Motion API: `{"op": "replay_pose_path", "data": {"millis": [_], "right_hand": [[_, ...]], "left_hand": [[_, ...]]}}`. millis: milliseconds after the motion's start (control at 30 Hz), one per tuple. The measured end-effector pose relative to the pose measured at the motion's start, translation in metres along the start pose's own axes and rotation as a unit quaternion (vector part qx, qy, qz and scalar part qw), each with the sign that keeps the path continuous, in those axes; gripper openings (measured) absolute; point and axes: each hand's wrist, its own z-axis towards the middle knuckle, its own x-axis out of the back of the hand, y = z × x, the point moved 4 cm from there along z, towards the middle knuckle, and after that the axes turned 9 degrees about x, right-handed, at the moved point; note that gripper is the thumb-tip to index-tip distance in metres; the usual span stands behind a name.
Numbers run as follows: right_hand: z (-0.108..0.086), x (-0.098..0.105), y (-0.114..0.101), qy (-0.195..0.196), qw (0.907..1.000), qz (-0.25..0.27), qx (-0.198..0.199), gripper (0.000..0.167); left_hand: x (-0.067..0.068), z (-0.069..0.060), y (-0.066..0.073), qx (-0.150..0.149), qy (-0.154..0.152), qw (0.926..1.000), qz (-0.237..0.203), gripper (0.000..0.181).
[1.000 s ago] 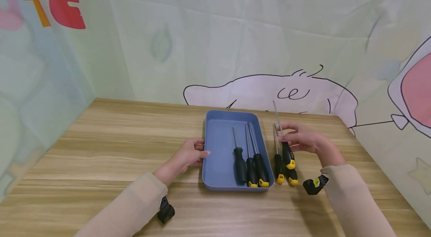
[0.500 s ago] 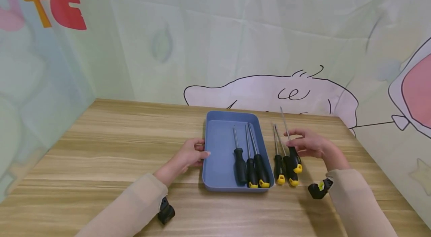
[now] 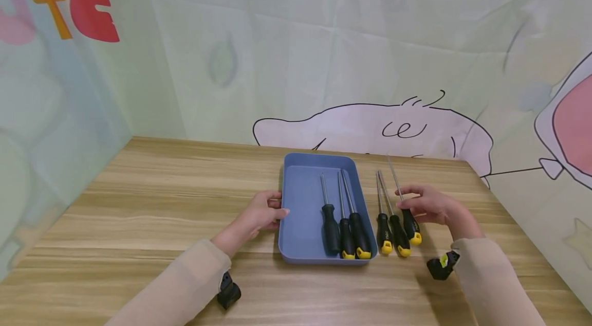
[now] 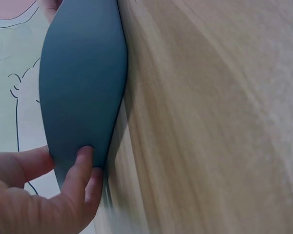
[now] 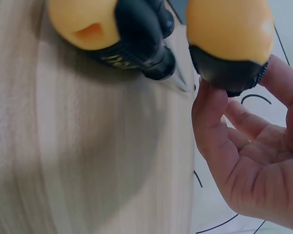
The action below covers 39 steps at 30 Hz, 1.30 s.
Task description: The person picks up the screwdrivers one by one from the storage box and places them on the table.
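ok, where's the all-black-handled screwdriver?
Head view: the all-black-handled screwdriver lies in the blue tray, just left of a yellow-ended screwdriver; the left hand grips the tray's left side.

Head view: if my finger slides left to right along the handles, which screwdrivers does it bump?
Inside the blue tray: all-black-handled screwdriver, middle tray screwdriver, right tray screwdriver; then outside: left loose screwdriver, middle loose screwdriver, held screwdriver.

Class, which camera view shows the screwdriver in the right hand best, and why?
The head view: it shows the screwdriver nearly whole, side-on, in the right hand. The right wrist view shows only its handle, end-on; the left wrist view shows none of it.
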Motion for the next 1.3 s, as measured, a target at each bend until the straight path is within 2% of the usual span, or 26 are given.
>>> {"op": "replay_pose_path", "data": {"millis": [533, 967, 1300], "right_hand": [[-0.001, -0.003, 0.017, 0.004, 0.9989, -0.013, -0.044, 0.055], [-0.001, -0.003, 0.024, 0.008, 0.9983, 0.028, -0.051, 0.05], [-0.001, -0.002, 0.025, 0.01, 0.9981, 0.035, -0.049, 0.051]], "left_hand": [[0.0, -0.001, -0.001, 0.002, 0.0, 1.0, 0.0, 0.05], [0.0, 0.0, -0.001, 0.003, -0.004, 1.0, -0.009, 0.049], [0.0, -0.001, 0.0, 0.003, -0.005, 1.0, -0.002, 0.049]]}}
